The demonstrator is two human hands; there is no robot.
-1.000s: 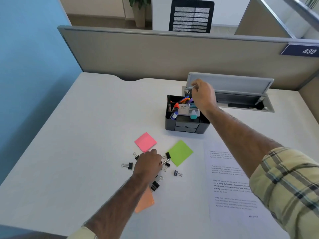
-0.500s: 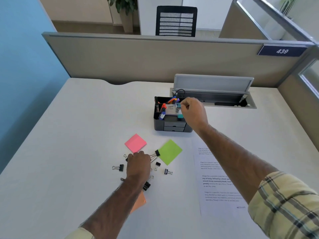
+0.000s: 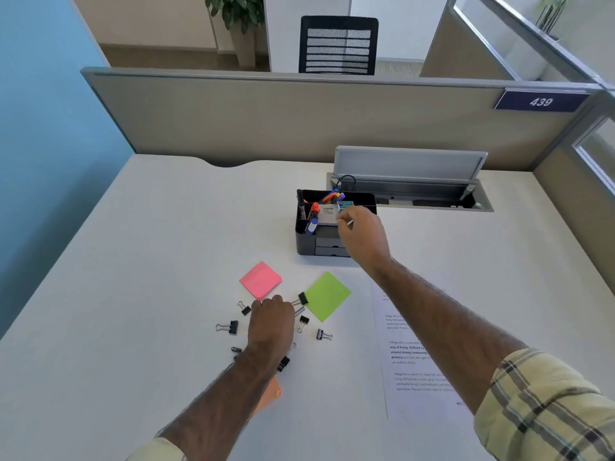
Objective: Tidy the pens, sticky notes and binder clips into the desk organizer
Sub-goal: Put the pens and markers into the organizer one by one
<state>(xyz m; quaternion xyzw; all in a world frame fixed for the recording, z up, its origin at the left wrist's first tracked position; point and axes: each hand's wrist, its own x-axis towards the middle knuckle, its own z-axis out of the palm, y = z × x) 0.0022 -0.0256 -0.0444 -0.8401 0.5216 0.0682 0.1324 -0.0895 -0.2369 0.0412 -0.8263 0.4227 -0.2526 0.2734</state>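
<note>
The dark desk organizer point(image 3: 301, 242) stands on the white surface point(image 3: 149, 261), just in front of an open cable hatch point(image 3: 409, 164). Its rear compartment holds coloured pens point(image 3: 334, 196) leaning upright. The left slots hold a dark pen point(image 3: 302, 209), an orange-capped marker point(image 3: 314, 207) and a blue-capped marker point(image 3: 311, 226). A white box point(image 3: 327, 215) marked "camlin" and a teal item point(image 3: 345, 204) sit in the middle, and two small shut drawers point(image 3: 327, 246) face front.

The right hand point(image 3: 362, 237) hovers over the organizer's right half, fingers curled and pinching a pale sliver point(image 3: 350, 222) too small to identify. The hands are well apart.

The left hand point(image 3: 271, 322), knuckles up, rests at 7 o'clock from the organizer among loose binder clips point(image 3: 229, 327). Its fingers curl downward, and I cannot tell whether they grip anything. A silver tip point(image 3: 299, 311) pokes out at its 2 o'clock. A pink sticky pad point(image 3: 260, 280) lies at its 12 o'clock and a green sticky pad point(image 3: 327, 296) at 2 o'clock. An orange sticky pad point(image 3: 271, 394) lies at 6 o'clock, partly under the forearm. A printed sheet point(image 3: 416, 361) lies at 3 o'clock.
</note>
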